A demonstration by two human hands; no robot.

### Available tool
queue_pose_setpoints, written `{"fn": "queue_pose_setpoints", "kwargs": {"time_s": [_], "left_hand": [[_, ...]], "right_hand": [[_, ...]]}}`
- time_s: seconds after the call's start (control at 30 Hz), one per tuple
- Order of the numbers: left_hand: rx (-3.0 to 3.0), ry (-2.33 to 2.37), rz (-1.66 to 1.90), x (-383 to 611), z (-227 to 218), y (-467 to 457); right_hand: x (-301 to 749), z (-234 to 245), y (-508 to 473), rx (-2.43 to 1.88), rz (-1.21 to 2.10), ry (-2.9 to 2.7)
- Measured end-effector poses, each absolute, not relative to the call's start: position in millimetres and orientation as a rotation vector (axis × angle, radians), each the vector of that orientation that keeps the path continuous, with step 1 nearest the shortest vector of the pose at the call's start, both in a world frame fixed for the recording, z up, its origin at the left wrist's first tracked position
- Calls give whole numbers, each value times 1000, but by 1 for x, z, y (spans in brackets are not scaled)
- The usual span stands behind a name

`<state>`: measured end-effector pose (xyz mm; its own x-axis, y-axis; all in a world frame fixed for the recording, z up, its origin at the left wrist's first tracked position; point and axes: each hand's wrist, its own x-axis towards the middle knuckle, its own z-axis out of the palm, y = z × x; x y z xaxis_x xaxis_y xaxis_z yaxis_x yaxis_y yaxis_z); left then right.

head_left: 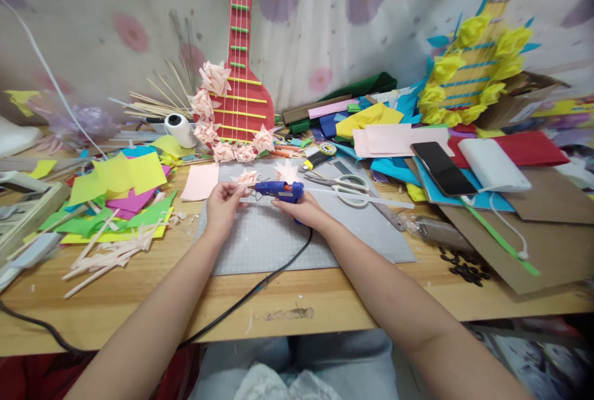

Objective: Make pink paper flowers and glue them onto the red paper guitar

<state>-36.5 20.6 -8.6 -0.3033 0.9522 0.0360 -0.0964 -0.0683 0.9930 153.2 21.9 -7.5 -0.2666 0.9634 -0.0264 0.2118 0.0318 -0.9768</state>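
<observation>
Over the grey cutting mat point(260, 251), my right hand point(304, 209) is wrapped round a blue glue gun point(277, 189). A clear glue stick point(362, 197) sticks out of its back end, and its nozzle points left. At the nozzle, my left hand point(224, 203) pinches a pale pink paper flower point(247, 178), fingertips closed at its edge. Just behind the gun lies another pale pink paper piece with pointed edges point(288, 171). The gun's black cord point(260, 285) runs down to the left across the table.
A red paper guitar point(253, 93) with pink flowers stands behind the mat; a yellow-flowered one point(468, 78) stands right. Scissors point(343, 184) lie on the mat. Coloured paper point(120, 177) and strips point(106, 251) lie left; a phone point(443, 168) and cardboard point(520, 251) lie right.
</observation>
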Motion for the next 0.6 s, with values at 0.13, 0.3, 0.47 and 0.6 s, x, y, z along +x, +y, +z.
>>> {"fn": "queue_pose_setpoints", "kwargs": {"time_s": [0.13, 0.3, 0.47, 0.6], "left_hand": [[1022, 1311, 1507, -37, -10, 22], [988, 1265, 1548, -37, -13, 23], [1000, 1223, 1500, -38, -12, 22], [1017, 1244, 1467, -38, -9, 21]], "right_hand": [[154, -3, 25, -1117, 1465, -1316], [175, 12, 37, -955, 1471, -902], [194, 9, 53, -926, 1359, -710], [193, 0, 57, -983, 1363, -712]]}}
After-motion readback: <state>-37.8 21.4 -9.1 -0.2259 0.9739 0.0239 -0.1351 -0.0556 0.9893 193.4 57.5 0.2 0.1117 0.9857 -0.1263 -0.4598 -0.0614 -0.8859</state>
